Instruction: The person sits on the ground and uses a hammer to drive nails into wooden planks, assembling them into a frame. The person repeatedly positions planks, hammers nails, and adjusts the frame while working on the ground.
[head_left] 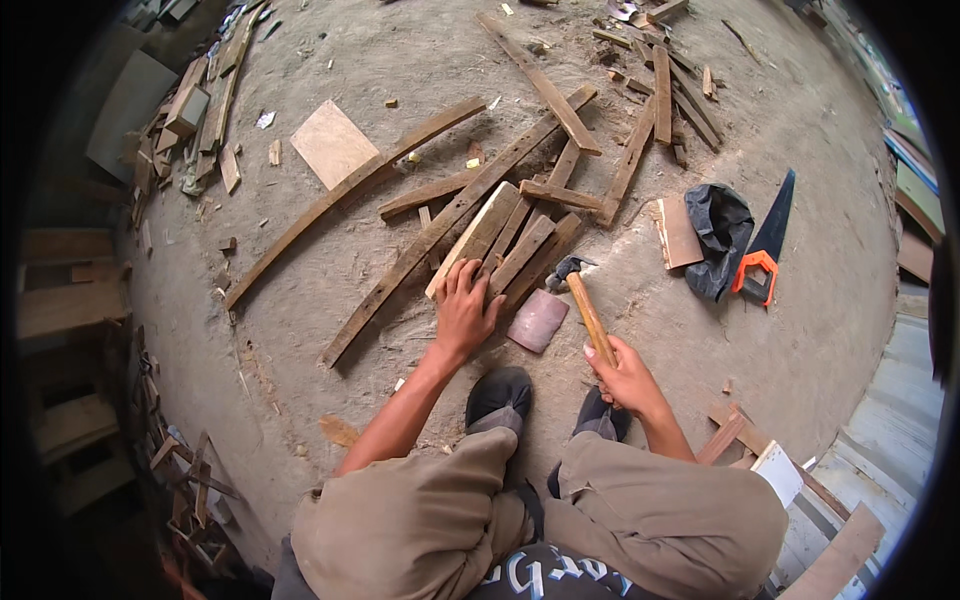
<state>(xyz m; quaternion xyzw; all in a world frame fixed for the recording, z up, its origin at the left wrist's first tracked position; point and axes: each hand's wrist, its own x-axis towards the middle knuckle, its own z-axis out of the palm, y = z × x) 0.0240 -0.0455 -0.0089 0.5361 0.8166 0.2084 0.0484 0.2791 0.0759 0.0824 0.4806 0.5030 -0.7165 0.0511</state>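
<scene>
My left hand [465, 312] lies on the near end of a short wooden block [488, 238] with a pale side face, its fingers apart and the thumb off to the right. More short wood pieces [524, 258] lie side by side right of that block. In my right hand [627, 377] is a claw hammer [592, 318], gripped by its wooden handle with the dark head pointing away. Between the hammer head and my left hand, a flat pinkish block [538, 321] rests on the ground, touched by neither hand.
Long battens [345, 200] lie across the ground ahead, beside a square board [333, 143]. To the right are a black plastic bag [718, 235], a small board [679, 232] and a handsaw [768, 240] with an orange handle. Scrap wood [660, 95] is heaped at the far right.
</scene>
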